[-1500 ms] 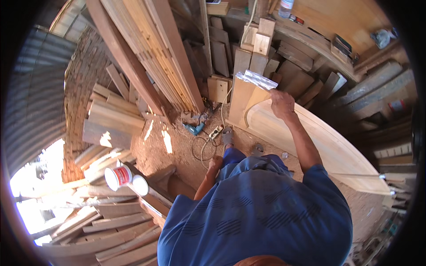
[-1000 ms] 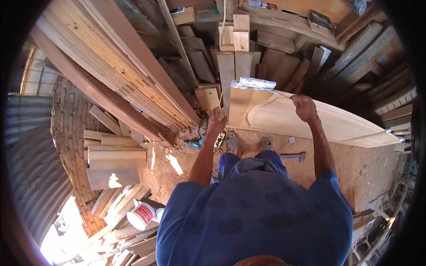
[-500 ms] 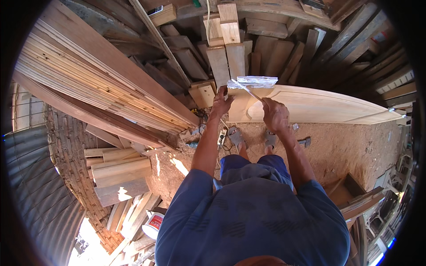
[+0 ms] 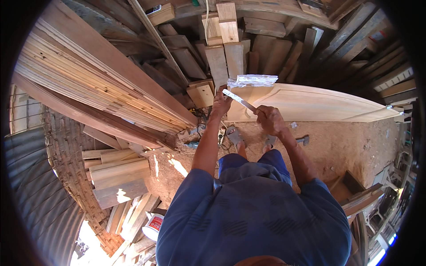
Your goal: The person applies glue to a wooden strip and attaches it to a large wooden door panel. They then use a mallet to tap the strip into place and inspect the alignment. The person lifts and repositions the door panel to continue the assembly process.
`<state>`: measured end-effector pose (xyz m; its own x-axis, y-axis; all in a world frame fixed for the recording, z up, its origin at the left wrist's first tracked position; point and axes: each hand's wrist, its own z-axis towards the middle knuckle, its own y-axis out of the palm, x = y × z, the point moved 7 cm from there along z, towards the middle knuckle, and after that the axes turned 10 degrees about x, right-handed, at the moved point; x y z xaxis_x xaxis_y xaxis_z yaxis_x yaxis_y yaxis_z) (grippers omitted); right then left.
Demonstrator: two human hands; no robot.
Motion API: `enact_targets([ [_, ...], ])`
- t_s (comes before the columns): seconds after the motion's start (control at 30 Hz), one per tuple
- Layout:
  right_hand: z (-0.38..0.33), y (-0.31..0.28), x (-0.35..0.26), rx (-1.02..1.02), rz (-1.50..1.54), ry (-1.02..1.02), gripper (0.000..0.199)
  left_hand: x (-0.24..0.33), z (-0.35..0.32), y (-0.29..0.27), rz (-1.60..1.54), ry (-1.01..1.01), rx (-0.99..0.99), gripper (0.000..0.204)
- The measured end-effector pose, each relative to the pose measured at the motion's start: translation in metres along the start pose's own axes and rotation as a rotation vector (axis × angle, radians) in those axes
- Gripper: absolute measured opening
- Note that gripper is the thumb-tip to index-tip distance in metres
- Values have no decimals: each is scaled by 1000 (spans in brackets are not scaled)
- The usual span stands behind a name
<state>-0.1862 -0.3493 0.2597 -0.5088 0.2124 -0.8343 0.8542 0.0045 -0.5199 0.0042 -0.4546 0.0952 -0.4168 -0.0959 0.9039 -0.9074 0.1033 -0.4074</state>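
My right hand [image 4: 270,119] is closed round the end of a slim flat stick [image 4: 243,102]. Its far end is coated white and points up and left, close to my left hand. My left hand [image 4: 220,105] is closed on the left end of a pale wooden panel [image 4: 319,104], its fingertips partly hidden. The panel stands on edge before me, with a curved raised moulding on its face. A crinkled clear plastic sheet [image 4: 254,80], smeared with white, lies along its top edge near the left end.
Long stacked boards [image 4: 102,71] slant in from the left. Upright wood offcuts [image 4: 217,64] stand behind the panel. A hammer-like tool [image 4: 303,140] lies on the dirt floor [image 4: 328,146] by my feet. A white bucket [image 4: 153,225] sits lower left; a power cord lies near my left foot.
The stick has come off the plastic sheet, moving down and left toward my left hand. My right hand has dropped slightly and shifted left. My left hand stays at the panel's end.
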Motion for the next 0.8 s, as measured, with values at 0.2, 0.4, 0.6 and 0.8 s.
enact_targets([
  [0.2,5,-64,-22,184,-215,-243,22,10,-5,-1,-167,-48,4,42],
  [0.4,38,-91,-10,177,-381,-251,13,11,-5,5,-256,2,-9,43],
  [0.6,34,-119,45,160,-219,-136,10,10,-9,0,-224,57,43,49],
  [0.8,36,-87,49,116,-62,-101,13,26,-14,-2,-197,-4,28,49],
])
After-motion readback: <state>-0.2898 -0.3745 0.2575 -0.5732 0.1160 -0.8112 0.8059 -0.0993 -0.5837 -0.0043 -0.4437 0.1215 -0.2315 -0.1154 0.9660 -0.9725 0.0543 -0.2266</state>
